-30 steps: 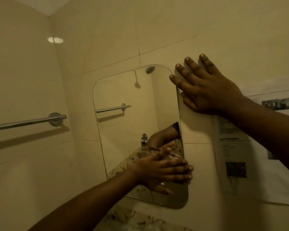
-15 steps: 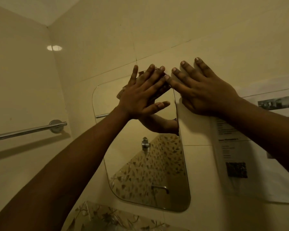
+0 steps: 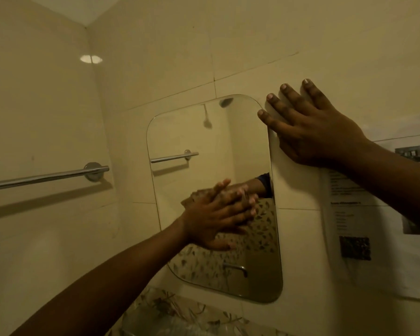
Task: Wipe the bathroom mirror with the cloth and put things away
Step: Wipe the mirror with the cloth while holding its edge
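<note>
the wiping looks to be mid-way, i'd judge; the left hand [image 3: 215, 218] lies flat on the mirror [image 3: 211, 166], fingers spread and pressed to the glass around its middle height, towards the right side; no cloth shows under the palm, so whether one is pinned beneath it i cannot tell; the right hand [image 3: 308, 127] is splayed wide and empty, braced on the tiled wall [image 3: 264, 40] with its fingertips at the mirror's top right corner, seemingly steadying; the putting away has not begun as far as i can see, and nothing to tidy is in sight. the mirror hangs on the wall ahead, tall with rounded corners, tilted in this view; its glass looks fairly clear in the dim yellow light, no obvious streaks, reflecting a towel rail [image 3: 46, 177], a shower head and leaf-patterned tiles; a printed paper notice [image 3: 364, 226] is stuck just to its right.
</note>
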The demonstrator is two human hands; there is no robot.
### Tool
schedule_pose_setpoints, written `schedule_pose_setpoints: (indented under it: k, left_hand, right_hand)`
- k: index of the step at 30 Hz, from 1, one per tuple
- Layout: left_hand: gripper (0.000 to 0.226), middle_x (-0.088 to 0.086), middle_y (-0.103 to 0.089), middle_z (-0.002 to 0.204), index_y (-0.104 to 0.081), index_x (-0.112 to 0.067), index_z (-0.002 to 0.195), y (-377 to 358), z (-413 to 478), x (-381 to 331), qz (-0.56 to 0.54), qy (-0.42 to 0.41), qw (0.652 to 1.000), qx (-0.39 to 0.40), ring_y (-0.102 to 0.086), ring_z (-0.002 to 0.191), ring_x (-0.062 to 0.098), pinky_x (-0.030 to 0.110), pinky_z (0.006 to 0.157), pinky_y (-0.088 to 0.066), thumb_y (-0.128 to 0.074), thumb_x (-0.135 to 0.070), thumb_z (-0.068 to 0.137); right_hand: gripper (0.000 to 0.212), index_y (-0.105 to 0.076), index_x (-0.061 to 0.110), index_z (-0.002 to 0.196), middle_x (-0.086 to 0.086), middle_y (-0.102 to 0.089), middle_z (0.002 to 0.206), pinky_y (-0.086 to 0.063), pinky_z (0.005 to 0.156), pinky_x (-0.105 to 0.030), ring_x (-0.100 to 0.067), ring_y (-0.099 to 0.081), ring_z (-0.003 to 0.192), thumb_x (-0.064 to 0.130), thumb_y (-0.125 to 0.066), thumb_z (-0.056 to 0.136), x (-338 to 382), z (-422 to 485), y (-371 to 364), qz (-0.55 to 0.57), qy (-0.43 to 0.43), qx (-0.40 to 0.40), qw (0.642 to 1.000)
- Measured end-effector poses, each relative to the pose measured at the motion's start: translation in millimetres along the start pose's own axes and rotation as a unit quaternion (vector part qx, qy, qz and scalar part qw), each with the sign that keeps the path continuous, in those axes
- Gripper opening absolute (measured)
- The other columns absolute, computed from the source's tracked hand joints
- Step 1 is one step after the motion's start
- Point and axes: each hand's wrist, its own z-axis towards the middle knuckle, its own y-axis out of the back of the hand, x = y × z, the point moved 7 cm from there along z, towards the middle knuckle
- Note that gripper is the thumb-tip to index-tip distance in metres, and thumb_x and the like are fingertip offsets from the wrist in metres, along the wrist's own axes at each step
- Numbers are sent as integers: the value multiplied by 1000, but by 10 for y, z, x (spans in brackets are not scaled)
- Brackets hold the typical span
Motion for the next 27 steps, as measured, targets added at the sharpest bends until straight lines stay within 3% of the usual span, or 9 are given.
schedule_pose_setpoints:
  k: [5,11,16,21,24,27]
  left_hand:
    - [95,2,-16,179,-20,-25,170,-274,-480,-622,20,-54,998,25,-11,166,29,60,130,12,-38,-79,93]
    - [86,-1,-24,177,-30,-28,167,-364,-710,-866,24,-137,990,30,-17,165,23,55,133,2,-43,-75,97]
    - [77,3,-29,173,-24,-26,165,-112,-432,-90,-12,-6,1000,11,-10,165,29,61,130,-2,-28,-69,101]
    - [84,7,-2,179,-8,-24,171,231,-35,1141,0,122,992,21,3,165,37,60,131,9,-20,-73,103]
    - [82,5,4,180,0,-26,171,390,144,1793,-30,225,974,7,3,166,37,60,131,10,-15,-71,103]
    - [82,3,6,180,0,-26,170,424,180,1975,-40,278,959,-26,7,166,31,59,131,8,-16,-71,104]
  right_hand:
    - [66,-29,12,164,-27,-31,167,-14,126,-68,-50,-24,156,41,-29,105,-5,-8,-4,-7,-2,-3,1000]
    - [67,-28,14,165,-26,-30,167,-13,126,-68,-49,-23,157,43,-28,105,-8,-4,-3,-1,0,3,1000]
    - [68,-27,15,165,-26,-31,167,-13,127,-67,-50,-24,156,44,-29,103,-12,1,-6,3,0,-2,1000]
    - [68,-24,16,166,-25,-28,168,-10,128,-66,-49,-22,157,45,-25,104,-12,5,-44,-11,-2,7,1000]
    - [69,-22,16,166,-26,-28,168,-11,127,-66,-49,-22,157,45,-25,104,-15,0,-46,-12,-2,9,1000]
    - [68,-23,16,166,-26,-29,168,-12,127,-66,-49,-23,157,45,-27,104,-10,3,-41,-10,-4,8,1000]
